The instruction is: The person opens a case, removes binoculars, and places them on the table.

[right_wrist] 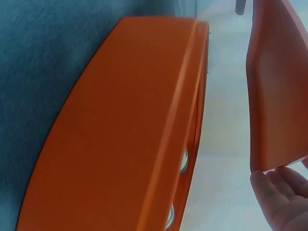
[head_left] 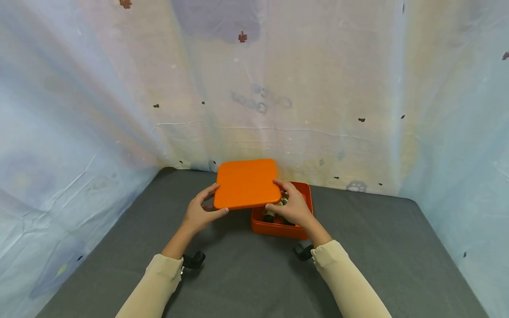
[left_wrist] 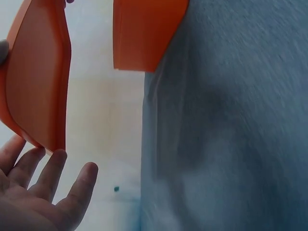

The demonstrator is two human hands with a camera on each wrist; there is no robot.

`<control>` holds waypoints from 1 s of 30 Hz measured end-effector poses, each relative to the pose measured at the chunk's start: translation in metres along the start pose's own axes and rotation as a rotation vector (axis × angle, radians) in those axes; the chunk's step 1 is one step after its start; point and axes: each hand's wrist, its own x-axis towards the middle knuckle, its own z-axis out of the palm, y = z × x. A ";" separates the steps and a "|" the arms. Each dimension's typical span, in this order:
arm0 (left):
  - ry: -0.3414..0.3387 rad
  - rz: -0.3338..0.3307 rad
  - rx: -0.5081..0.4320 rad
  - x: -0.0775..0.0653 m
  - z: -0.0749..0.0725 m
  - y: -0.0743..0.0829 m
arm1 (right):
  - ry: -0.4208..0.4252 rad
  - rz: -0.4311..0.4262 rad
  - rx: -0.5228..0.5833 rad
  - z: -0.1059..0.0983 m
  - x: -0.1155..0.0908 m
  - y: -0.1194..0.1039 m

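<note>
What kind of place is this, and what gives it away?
Likely a makeshift recording booth, though the wider room is out of sight. Patterned sheeting hangs on three sides, a grey cloth-covered surface lies between, and a black device shows at each wrist.

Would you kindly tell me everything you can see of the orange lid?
The orange lid is a shallow, squarish piece with rounded corners, apparently plastic, its upper face smooth and plain and a raised rim edging its underside. It is off the orange box, held in the air above the table, and overlaps the box's left part in the head view. The left hand holds its left side, the right hand its right.
</note>
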 end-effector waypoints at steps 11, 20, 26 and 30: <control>0.026 0.028 0.097 -0.018 -0.036 -0.017 | -0.055 -0.014 0.103 0.032 0.008 -0.011; 0.033 0.011 0.143 -0.035 -0.055 -0.029 | -0.100 -0.033 0.175 0.060 0.007 -0.017; 0.022 -0.001 0.142 -0.046 -0.064 -0.034 | -0.106 -0.009 0.169 0.074 0.006 -0.021; 0.021 -0.010 0.154 -0.051 -0.069 -0.037 | -0.115 -0.007 0.185 0.082 0.006 -0.023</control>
